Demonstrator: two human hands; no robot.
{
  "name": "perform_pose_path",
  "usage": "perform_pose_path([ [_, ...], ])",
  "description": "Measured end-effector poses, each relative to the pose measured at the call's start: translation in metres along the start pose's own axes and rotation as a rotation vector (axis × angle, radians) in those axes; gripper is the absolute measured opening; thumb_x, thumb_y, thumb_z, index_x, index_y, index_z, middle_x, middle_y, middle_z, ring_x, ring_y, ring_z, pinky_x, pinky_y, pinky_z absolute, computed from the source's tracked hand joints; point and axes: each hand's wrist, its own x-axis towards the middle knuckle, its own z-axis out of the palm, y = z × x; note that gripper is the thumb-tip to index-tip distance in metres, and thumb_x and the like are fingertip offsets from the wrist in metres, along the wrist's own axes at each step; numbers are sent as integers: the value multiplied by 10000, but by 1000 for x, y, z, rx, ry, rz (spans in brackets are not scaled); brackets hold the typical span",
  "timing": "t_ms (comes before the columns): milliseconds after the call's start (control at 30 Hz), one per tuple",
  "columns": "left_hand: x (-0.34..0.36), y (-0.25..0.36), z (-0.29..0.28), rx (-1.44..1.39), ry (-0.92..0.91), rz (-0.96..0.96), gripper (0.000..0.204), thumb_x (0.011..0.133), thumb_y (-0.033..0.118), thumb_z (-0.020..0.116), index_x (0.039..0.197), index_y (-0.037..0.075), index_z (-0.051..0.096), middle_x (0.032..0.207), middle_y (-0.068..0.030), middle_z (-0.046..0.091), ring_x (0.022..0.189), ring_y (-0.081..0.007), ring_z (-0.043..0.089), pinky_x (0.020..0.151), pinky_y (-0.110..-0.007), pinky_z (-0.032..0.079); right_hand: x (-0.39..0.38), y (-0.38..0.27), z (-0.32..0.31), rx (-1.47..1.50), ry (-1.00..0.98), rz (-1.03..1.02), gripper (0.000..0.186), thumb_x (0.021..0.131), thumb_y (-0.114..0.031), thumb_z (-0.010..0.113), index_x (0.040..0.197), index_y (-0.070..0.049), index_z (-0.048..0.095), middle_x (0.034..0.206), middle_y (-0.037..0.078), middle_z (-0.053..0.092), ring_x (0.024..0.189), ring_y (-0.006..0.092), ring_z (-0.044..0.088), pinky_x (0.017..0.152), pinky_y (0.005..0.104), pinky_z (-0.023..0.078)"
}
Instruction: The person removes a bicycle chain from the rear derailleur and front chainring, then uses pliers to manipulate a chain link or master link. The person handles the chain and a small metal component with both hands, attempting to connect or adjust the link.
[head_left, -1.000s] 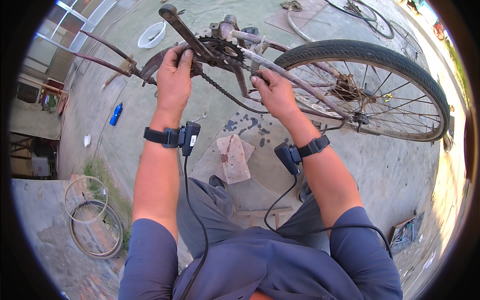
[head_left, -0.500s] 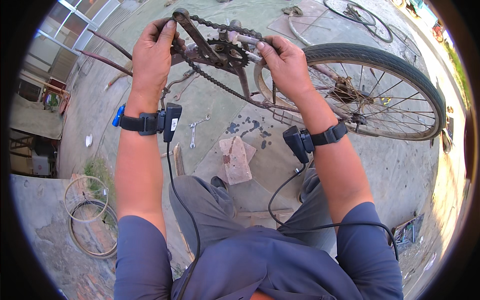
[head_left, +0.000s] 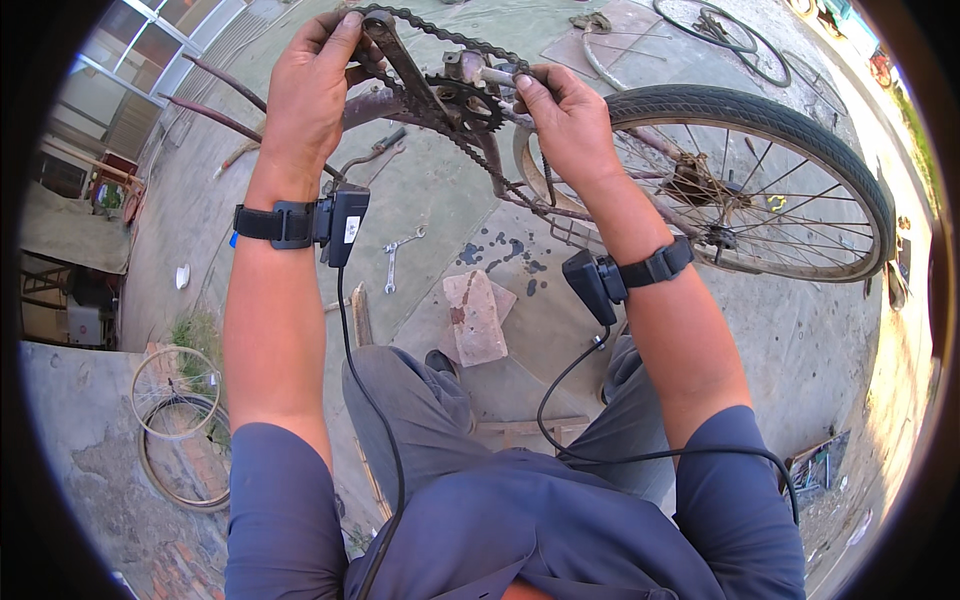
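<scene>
A dark bicycle chain is pinched in both of my hands above an overturned-looking bicycle frame. My left hand grips its left end of the loop with thumb and fingers, right beside the tip of the crank arm. At the other side my right hand pinches the chain near a pale tube of the frame. Between the hands sits the toothed chainring, with the upper run of chain held above it. The lower run slants down rightward toward the rear wheel.
On the concrete lie a wrench and a broken brick slab. Loose wheel rims rest at the left, a black tyre at the far right. Black cables run from devices strapped to both wrists.
My left hand has risen slightly, lifting the chain so that it now arches over the crank arm's tip. My right hand stays almost in place, still pinching the chain.
</scene>
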Motion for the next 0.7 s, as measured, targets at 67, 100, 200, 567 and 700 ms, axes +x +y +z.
perform_pose_path([
  [67, 1, -1, -3, -25, -15, -6, 218, 1043, 238, 597, 1133, 46, 647, 968, -52, 713, 841, -154, 677, 795, -338, 574, 0, -3, 0, 50, -1, -17, 253, 992, -213, 662, 1080, 24, 675, 845, 44, 673, 763, 101, 608, 709, 274, 511],
  [100, 1, -1, -4, -55, -25, -10, 217, 1042, 238, 599, 1133, 47, 647, 968, -51, 715, 839, -154, 677, 799, -338, 575, 1, -4, 0, 100, -6, -20, 269, 971, -232, 674, 1062, 22, 683, 828, 73, 679, 742, 123, 603, 702, 300, 511],
  [200, 3, -1, -10, -61, -45, -15, 213, 1039, 232, 604, 1137, 49, 651, 979, -51, 724, 840, -153, 681, 807, -338, 577, 8, -10, 2, 162, -63, -5, 300, 949, -257, 691, 1050, 25, 687, 817, 93, 686, 725, 132, 587, 684, 318, 508],
  [567, 17, 11, -19, 187, -121, 111, 215, 1027, 184, 623, 1185, 47, 671, 1031, -61, 736, 895, -134, 700, 817, -306, 588, 21, -11, 8, 254, -89, -9, 313, 935, -268, 727, 1031, 26, 675, 843, 71, 690, 753, 121, 588, 681, 308, 501],
  [700, 18, 14, -20, 220, -126, 133, 213, 1020, 171, 634, 1185, 42, 675, 1042, -59, 731, 922, -142, 705, 842, -305, 587, 24, -9, 9, 241, -59, -4, 313, 934, -273, 729, 1020, 22, 671, 828, 62, 682, 736, 120, 579, 673, 304, 497],
])
